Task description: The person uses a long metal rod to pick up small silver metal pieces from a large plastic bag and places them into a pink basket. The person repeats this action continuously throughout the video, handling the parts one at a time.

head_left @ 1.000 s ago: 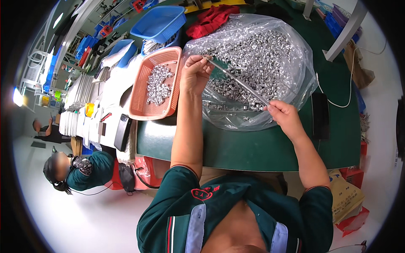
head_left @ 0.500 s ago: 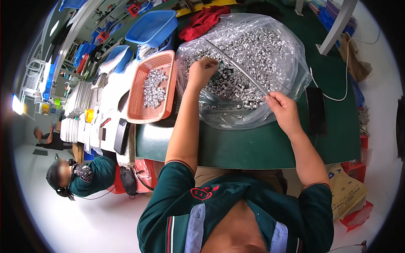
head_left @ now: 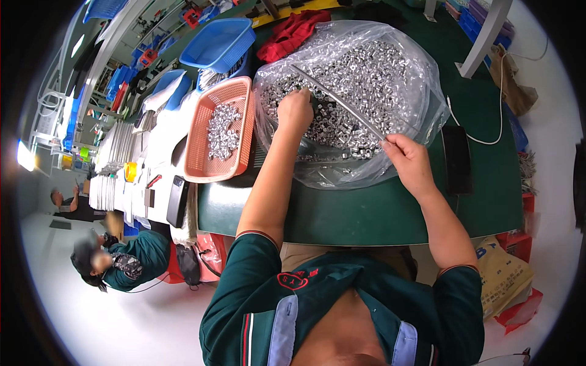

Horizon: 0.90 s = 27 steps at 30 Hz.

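A large clear plastic bag (head_left: pixel 434 100) lies spread open, full of small silver metal sleeves (head_left: pixel 381 67). My right hand (head_left: pixel 408 161) pinches the near end of a thin grey metal rod (head_left: pixel 339 100), which slants over the sleeves toward the far left. At the left part of the heap is my left hand (head_left: pixel 295 111), fingers curled and touching or just above the sleeves. Its fingertips are hidden, so whatever they hold does not show. Left of that hand, a pink-orange plastic basket (head_left: pixel 194 146) holds a smaller pile of the same sleeves.
The bag and basket lie on a green table (head_left: pixel 366 219). Blue baskets (head_left: pixel 223 46) and a red cloth (head_left: pixel 292 36) are behind. A black phone-like slab (head_left: pixel 457 160) and white cable (head_left: pixel 502 122) lie right. A person in green (head_left: pixel 143 259) sits at the left.
My left hand has turned and curled, its fingertips now out of sight. The rod's far end has shifted slightly left and nearer. My right hand keeps its grip almost in place.
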Motion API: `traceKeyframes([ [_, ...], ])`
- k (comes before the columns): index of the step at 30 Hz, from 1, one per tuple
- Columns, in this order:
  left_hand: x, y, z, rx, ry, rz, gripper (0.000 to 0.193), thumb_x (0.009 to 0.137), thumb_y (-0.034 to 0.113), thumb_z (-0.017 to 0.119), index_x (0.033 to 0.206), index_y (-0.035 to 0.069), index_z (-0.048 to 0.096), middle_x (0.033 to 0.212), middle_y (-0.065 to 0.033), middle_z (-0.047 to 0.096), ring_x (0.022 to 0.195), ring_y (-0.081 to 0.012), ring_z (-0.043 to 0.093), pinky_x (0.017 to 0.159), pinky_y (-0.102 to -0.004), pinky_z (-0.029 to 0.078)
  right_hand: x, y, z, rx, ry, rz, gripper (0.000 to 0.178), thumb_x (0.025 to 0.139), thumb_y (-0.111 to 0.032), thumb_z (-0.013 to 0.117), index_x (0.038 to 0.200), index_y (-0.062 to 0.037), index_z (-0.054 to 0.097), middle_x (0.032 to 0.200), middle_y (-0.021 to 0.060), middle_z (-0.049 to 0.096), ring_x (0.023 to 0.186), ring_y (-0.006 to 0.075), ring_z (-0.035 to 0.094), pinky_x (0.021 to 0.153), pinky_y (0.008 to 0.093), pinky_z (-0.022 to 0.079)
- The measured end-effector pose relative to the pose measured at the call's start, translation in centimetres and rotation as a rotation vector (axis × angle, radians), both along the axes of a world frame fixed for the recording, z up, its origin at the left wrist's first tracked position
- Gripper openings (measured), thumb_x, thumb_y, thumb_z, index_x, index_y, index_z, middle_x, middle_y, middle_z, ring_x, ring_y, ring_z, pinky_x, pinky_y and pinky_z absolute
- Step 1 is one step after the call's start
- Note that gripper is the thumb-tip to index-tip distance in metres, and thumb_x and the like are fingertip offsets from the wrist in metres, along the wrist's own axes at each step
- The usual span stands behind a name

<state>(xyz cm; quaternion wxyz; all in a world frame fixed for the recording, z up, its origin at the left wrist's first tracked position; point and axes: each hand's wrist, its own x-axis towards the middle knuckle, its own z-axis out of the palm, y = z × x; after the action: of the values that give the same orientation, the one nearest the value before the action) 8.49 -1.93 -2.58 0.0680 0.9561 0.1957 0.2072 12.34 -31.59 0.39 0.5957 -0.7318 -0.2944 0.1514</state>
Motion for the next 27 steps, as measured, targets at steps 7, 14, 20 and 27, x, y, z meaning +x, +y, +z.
traceKeyframes([
  [7,-1.9,1.3,1.4,-1.491,-0.541,-0.041,0.020,0.089,0.006,0.060,0.107,-0.001,0.063,0.087,-0.0080,0.065,0.075,-0.0169,0.063,0.066,-0.0274,0.051,0.0,0.3,-0.2,-0.010,0.000,0.010,0.015,0.090,-0.013,0.062,0.093,0.0013,0.063,0.061,-0.0032,0.047,0.059,0.0027,0.039,0.051,0.0234,0.033],
  [14,-2.8,2.5,0.9,-2.267,-0.831,-0.485,0.021,0.093,0.005,0.055,0.113,-0.001,0.054,0.092,-0.0106,0.060,0.082,-0.0203,0.060,0.070,-0.0305,0.053,0.0,0.3,-1.0,-0.084,-0.027,0.024,0.015,0.089,-0.014,0.063,0.093,0.0003,0.064,0.058,-0.0023,0.047,0.057,0.0030,0.039,0.050,0.0242,0.033],
  [20,-3.0,2.9,1.3,-2.134,-0.940,-0.396,0.019,0.091,0.003,0.057,0.110,0.001,0.056,0.087,-0.0108,0.061,0.082,-0.0215,0.061,0.070,-0.0313,0.053,-0.2,0.4,-1.2,-0.089,-0.050,0.047,0.014,0.089,-0.014,0.063,0.092,-0.0004,0.064,0.058,-0.0026,0.047,0.056,0.0029,0.039,0.050,0.0242,0.033],
  [27,-3.1,2.3,1.8,-2.127,-1.012,-0.330,0.021,0.089,0.002,0.059,0.110,0.003,0.056,0.088,-0.0116,0.063,0.083,-0.0229,0.063,0.071,-0.0331,0.054,0.0,0.4,-1.6,-0.065,-0.015,0.035,0.013,0.089,-0.013,0.063,0.092,-0.0006,0.064,0.059,-0.0030,0.047,0.057,0.0026,0.039,0.051,0.0230,0.033],
])
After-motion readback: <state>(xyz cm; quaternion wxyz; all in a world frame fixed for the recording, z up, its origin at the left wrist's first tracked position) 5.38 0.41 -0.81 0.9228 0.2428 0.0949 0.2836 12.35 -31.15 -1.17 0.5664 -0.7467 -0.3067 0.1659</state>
